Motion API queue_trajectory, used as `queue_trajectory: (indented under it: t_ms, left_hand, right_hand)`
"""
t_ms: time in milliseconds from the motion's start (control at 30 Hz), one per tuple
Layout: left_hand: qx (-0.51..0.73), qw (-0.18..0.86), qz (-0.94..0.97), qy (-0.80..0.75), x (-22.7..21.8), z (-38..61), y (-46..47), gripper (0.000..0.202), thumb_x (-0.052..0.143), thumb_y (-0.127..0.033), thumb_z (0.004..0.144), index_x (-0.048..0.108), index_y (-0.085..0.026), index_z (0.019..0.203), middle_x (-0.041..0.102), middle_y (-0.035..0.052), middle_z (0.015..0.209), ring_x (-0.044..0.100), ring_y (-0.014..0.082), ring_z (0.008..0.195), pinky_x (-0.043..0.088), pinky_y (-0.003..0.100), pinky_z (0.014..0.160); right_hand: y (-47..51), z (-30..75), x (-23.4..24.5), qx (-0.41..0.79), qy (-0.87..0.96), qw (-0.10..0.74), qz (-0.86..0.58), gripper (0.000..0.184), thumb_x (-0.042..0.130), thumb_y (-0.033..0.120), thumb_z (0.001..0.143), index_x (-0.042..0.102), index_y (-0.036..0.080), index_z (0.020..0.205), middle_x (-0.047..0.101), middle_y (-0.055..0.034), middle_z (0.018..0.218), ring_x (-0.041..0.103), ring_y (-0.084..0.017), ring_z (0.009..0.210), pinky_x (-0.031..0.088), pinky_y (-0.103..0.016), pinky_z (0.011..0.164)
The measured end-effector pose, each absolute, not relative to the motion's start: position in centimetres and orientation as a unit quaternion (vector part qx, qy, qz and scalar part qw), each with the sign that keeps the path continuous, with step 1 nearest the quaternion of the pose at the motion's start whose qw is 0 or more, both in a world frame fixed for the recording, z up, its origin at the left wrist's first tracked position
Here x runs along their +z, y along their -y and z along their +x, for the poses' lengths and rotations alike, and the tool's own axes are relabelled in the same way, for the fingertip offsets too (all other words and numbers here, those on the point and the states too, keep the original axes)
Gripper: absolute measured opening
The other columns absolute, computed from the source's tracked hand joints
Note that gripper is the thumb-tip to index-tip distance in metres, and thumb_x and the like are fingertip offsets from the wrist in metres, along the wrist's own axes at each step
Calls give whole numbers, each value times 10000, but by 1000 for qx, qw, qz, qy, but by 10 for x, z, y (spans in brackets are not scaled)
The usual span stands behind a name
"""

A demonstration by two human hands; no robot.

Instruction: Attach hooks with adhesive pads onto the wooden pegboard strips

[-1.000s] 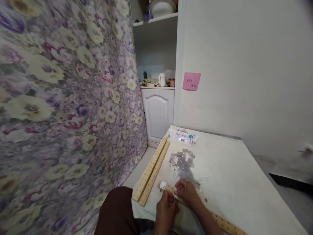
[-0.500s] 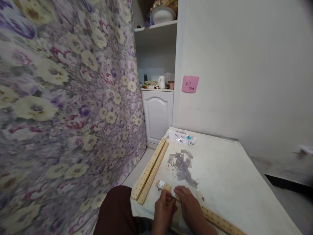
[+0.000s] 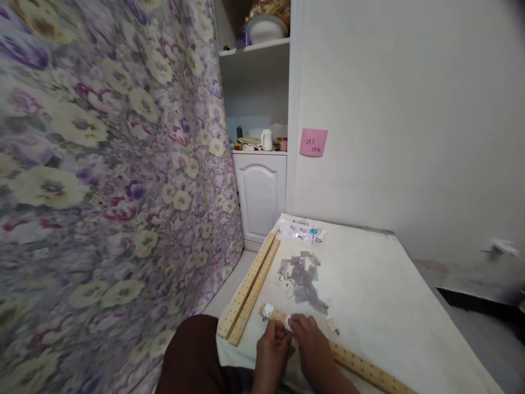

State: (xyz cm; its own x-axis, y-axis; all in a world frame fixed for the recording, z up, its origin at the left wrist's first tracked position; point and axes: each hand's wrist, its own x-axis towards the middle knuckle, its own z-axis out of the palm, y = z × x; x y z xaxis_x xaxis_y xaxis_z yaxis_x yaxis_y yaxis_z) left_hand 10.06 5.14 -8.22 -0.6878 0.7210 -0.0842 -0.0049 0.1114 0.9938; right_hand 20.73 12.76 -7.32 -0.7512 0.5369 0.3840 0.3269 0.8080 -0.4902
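A wooden strip with rows of holes [image 3: 365,366] lies slantwise along the near side of the table. Near its far left end sits a small white piece with a metal part [image 3: 268,312]. A second small white piece [image 3: 288,323] is on the strip between my hands. My right hand [image 3: 309,342] reaches over the strip, its fingers closed at this white piece. My left hand [image 3: 273,345] is closed in a pinch just below and left of it; what its fingertips hold is hidden. A loose pale piece with a metal end [image 3: 332,324] lies beyond my right hand.
Two more perforated wooden strips [image 3: 254,298] lie along the table's left edge. Several small clear bags [image 3: 302,279] are heaped mid-table, with clear packaging [image 3: 298,231] at the far end. A floral curtain [image 3: 123,197] hangs at left. My knee [image 3: 191,350] is beside the table.
The whole view has shifted slightly, so things appear a little further left. Both hands stay at the same white piece with only slight finger movement.
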Motion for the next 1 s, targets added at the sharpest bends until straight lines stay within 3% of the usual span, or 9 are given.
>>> queue_trajectory:
  t_ms: [167, 367, 600, 767, 1000]
  left_hand:
    - [619, 293, 250, -684, -85, 101, -51, 156, 585, -222, 659, 478, -203, 770, 539, -64, 592, 587, 122, 512, 515, 248, 505]
    - [605, 278, 274, -695, -85, 100, -51, 162, 571, -260, 686, 475, -206, 806, 535, -69, 605, 614, 133, 502, 488, 239, 488]
    - [579, 247, 305, -715, -80, 103, -44, 244, 595, -309, 681, 508, -201, 882, 582, -31, 688, 611, 147, 571, 496, 271, 573]
    - [560, 224, 305, -737, -69, 109, -34, 310, 621, -352, 659, 535, -200, 915, 608, -5, 762, 606, 156, 642, 488, 274, 645]
    - [583, 245, 295, -716, -72, 116, -24, 319, 578, -460, 710, 539, -206, 899, 623, 9, 773, 612, 169, 686, 478, 272, 664]
  right_hand:
    - [-140, 227, -69, 227, 894, 327, -205, 502, 378, 78, 794, 456, 209, 1272, 577, -82, 1207, 534, -176, 1114, 459, -306, 934]
    - [-180, 281, -39, 244, 873, 301, -297, 222, 402, 229, 842, 580, 227, 975, 637, -46, 940, 609, -179, 859, 486, -281, 754]
    - [-201, 306, -60, 330, 808, 251, -419, 169, 476, 335, 794, 589, 215, 832, 647, 1, 724, 606, -167, 673, 437, -251, 632]
    - [-191, 292, -63, 329, 808, 223, -434, 132, 545, 333, 729, 584, 234, 809, 645, 25, 728, 592, -151, 652, 396, -231, 598]
    - [-191, 291, -63, 280, 821, 235, -440, 110, 475, 280, 754, 561, 226, 711, 623, 11, 672, 573, -163, 647, 382, -250, 608]
